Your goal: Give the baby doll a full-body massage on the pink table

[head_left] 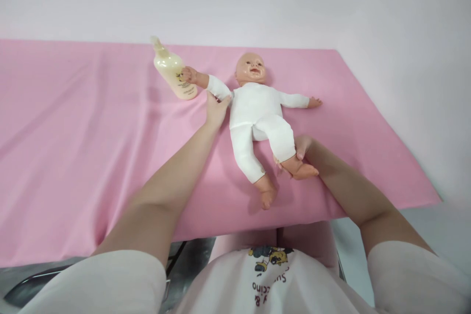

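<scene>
Left hand [216, 108] is out over the pink sheet [81, 137], fingers curled lightly and touching the doll [257, 113] at its upper arm, right by the shoulder of the white suit; a pinch on the cloth, though I cannot tell how firm. Right hand [300, 149] sits lower, wrapped under the doll's ankle, thumb showing above the bare foot, the rest tucked behind the leg. The doll lies on its back near the far edge of the sheet, head away from the person, arms spread wide. Its outstretched hand touches a cream lotion bottle [172, 71] standing tilted just beside it. Both forearms reach in from white sleeves at the bottom
</scene>
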### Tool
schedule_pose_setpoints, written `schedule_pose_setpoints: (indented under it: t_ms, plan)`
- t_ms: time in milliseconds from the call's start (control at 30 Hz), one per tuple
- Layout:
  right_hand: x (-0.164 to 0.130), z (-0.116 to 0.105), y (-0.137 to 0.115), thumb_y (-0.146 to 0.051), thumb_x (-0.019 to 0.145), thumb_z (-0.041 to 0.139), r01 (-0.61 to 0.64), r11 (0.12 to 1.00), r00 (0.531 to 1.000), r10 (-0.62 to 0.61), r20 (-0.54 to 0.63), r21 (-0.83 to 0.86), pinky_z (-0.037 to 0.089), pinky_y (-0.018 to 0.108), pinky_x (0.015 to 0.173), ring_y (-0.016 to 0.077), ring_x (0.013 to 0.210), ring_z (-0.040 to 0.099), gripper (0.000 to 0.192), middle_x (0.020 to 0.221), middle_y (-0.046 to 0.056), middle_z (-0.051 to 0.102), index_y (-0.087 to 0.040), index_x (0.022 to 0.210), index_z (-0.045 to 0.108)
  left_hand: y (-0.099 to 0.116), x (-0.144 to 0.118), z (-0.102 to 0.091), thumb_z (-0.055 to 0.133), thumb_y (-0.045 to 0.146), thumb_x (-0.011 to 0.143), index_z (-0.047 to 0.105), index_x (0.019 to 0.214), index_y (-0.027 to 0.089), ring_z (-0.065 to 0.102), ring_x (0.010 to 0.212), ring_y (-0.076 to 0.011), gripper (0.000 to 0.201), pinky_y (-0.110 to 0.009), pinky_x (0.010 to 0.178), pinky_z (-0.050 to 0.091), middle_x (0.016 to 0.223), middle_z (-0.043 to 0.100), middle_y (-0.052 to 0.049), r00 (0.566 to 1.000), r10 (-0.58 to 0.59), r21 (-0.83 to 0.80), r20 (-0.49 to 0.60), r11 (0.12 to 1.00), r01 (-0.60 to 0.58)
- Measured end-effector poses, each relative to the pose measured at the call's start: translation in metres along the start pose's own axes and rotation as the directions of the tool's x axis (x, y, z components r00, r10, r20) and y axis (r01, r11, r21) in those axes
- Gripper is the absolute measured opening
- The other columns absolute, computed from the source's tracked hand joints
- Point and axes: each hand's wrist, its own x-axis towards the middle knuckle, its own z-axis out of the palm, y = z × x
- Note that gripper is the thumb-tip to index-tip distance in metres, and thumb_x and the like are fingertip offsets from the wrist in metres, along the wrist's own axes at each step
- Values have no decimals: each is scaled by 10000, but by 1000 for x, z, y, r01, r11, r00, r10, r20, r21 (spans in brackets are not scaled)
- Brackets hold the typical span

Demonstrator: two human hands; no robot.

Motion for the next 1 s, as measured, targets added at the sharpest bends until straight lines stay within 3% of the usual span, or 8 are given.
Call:
schedule_pose_setpoints:
  t_ms: [133,233,333,467,667,767,900,1000]
  plan:
    - [-2,-8,1,-540,784,775,232,970,957,-215,192,-71,502,375,1015,180,783,708,554,829,75,762,-98,1092,646,11,-7,2,730,467,820,591,1096,227,682,1064,-264,392,-456,1015,524,1117,699,-96,995,79,31,55,996,-81]
    - [-3,-10,1,-637,788,719,368,927,920,-353,172,-64,521,362,965,156,665,632,547,675,8,697,-145,1010,633,27,-13,3,692,491,850,646,1037,223,646,1142,-274,331,-460,1077,471,1156,701,-93,952,254,93,173,958,-272]
    - [-1,-10,-3,-632,839,650,407,908,909,-413,-58,-95,545,372,895,157,631,590,517,630,-3,650,-136,981,620,39,-17,2,717,464,836,692,1005,249,607,1209,-279,275,-472,1126,411,1210,695,-79,863,391,162,320,875,-456]
    - [3,-9,-11,-525,991,408,434,898,801,-422,-425,-73,522,280,649,144,611,575,468,640,9,628,-112,1012,627,43,-18,1,688,423,869,717,1012,267,599,1212,-270,214,-468,1118,399,1235,684,-73,818,431,204,380,824,-529]
    - [6,-6,-17,-516,1018,288,425,902,739,-393,-547,-73,421,246,518,138,530,522,544,569,1,564,-116,955,652,39,-16,1,662,435,890,732,1017,275,582,1234,-269,216,-471,1117,401,1257,675,-67,825,411,257,388,811,-526]
    - [7,-8,-16,-521,1006,323,414,904,745,-402,-532,-104,424,256,529,139,525,519,522,572,2,570,-115,957,647,39,-16,1,656,448,893,735,1017,273,585,1237,-269,228,-475,1119,408,1267,675,-69,827,406,258,389,814,-521]
    - [4,-9,-10,-538,967,448,440,881,784,-472,-402,-175,462,269,599,141,572,573,466,627,6,625,-113,1041,626,37,-16,1,661,500,884,713,1077,255,590,1246,-277,316,-474,1139,404,1274,675,-85,831,424,194,359,837,-511]
    - [-1,-7,-4,-569,878,627,410,890,839,-454,-299,-202,500,272,659,152,645,645,507,699,26,692,-118,1108,614,27,-13,1,640,554,889,646,1174,221,605,1230,-279,438,-478,1129,428,1260,678,-106,899,347,112,266,916,-386]
